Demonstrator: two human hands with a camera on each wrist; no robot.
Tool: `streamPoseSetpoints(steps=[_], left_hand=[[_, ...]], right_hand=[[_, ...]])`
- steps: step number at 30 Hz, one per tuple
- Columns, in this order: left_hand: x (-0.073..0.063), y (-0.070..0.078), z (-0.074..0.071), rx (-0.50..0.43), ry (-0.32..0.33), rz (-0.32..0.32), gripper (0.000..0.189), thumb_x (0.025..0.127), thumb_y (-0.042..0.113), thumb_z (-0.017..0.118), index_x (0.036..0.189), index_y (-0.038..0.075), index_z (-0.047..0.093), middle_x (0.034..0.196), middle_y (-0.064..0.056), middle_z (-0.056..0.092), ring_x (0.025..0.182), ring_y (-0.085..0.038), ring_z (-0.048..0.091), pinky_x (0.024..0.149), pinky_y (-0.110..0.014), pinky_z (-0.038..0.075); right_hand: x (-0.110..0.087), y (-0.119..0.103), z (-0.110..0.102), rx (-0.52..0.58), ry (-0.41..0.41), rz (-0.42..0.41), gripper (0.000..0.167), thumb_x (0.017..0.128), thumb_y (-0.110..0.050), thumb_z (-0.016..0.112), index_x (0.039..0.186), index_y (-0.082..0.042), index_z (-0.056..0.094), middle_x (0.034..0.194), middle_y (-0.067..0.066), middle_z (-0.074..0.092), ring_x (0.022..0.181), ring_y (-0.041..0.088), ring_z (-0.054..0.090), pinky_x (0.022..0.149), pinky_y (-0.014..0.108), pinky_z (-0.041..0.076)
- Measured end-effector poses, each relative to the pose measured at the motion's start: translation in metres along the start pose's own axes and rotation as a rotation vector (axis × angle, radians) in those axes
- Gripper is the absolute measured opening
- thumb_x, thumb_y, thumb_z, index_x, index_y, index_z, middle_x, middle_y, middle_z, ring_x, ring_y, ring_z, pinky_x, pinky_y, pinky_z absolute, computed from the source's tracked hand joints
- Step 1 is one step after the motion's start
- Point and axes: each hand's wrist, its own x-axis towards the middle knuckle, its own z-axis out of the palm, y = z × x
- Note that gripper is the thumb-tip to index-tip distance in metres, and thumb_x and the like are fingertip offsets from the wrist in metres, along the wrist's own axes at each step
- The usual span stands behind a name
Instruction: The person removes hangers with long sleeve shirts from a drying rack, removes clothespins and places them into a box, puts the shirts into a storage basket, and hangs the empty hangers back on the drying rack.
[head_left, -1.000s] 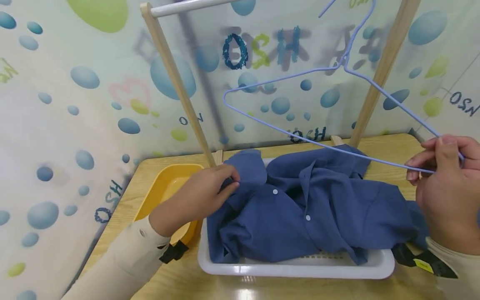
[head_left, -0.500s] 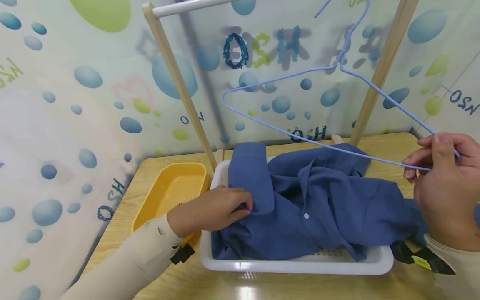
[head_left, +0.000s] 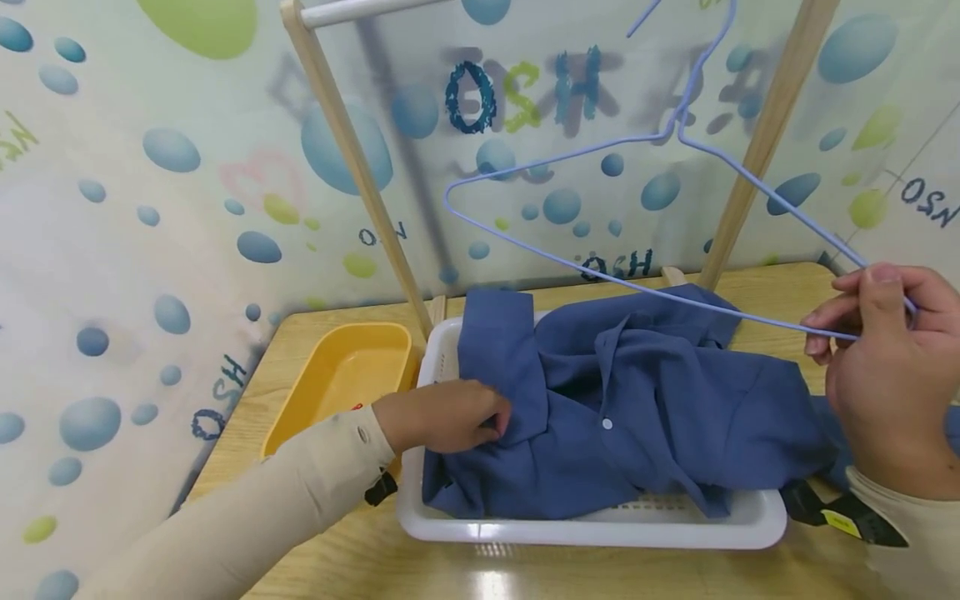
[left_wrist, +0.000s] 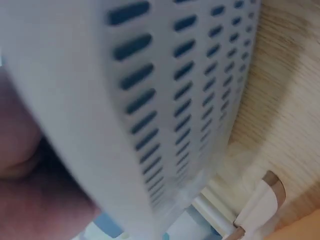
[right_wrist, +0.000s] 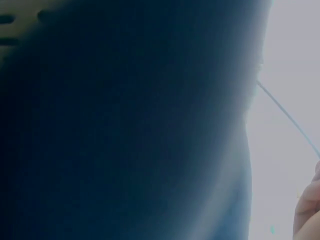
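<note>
A dark blue button-up shirt (head_left: pixel 667 408) lies bunched in a white plastic basket (head_left: pixel 600 533); white buttons run down its front. My left hand (head_left: pixel 450 415) is over the basket's left side, its curled fingers pinching the shirt's cloth beside a flat folded strip; the fingertips are partly hidden. In the left wrist view, the slotted basket wall (left_wrist: pixel 165 115) fills the middle. My right hand (head_left: pixel 892 358) grips a light blue wire hanger (head_left: pixel 570 258) by its right corner, holding it in the air above the shirt. Blue cloth (right_wrist: pixel 130 125) covers most of the right wrist view.
A yellow tray (head_left: pixel 360 367) stands left of the basket on the wooden table (head_left: pixel 337 567). Behind the basket rise the wooden posts (head_left: pixel 360 175) of a rack with a metal bar (head_left: pixel 367 10). A patterned wall (head_left: pixel 225 233) closes off the back.
My left hand has moved right and down over the shirt, and the flat strip of cloth has come into fuller view. The hanger has shifted slightly left with my right hand.
</note>
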Motion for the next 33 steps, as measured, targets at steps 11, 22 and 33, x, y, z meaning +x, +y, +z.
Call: streamPoseSetpoints(steps=[11, 22, 33], left_hand=[[-0.007, 0.012, -0.031, 0.117, 0.074, -0.078, 0.023, 0.101, 0.034, 0.058, 0.117, 0.019, 0.067, 0.110, 0.004, 0.069, 0.093, -0.012, 0.062, 0.088, -0.038, 0.051], [0.049, 0.055, -0.059, 0.234, 0.206, -0.174, 0.065, 0.101, 0.062, 0.037, 0.150, 0.020, 0.044, 0.144, -0.003, 0.053, 0.132, -0.023, 0.053, 0.108, -0.049, 0.045], [0.117, 0.059, -0.063, 0.188, 0.209, -0.295, 0.085, 0.098, 0.065, 0.042, 0.162, 0.023, 0.005, 0.166, -0.008, 0.020, 0.149, -0.031, 0.033, 0.119, -0.052, 0.030]], right_hand=[[0.005, 0.000, 0.004, 0.113, 0.054, 0.011, 0.021, 0.098, -0.008, 0.061, 0.090, 0.011, 0.061, 0.057, 0.014, 0.060, 0.039, 0.017, 0.047, 0.040, 0.020, 0.035], [0.003, -0.005, 0.000, -0.002, 0.114, 0.067, 0.019, 0.099, -0.015, 0.059, 0.094, 0.003, 0.063, 0.062, 0.011, 0.060, 0.041, 0.016, 0.045, 0.043, 0.018, 0.036], [0.004, -0.004, 0.001, 0.056, 0.090, 0.049, 0.018, 0.100, -0.012, 0.058, 0.093, 0.005, 0.062, 0.060, 0.013, 0.059, 0.040, 0.017, 0.047, 0.043, 0.019, 0.037]])
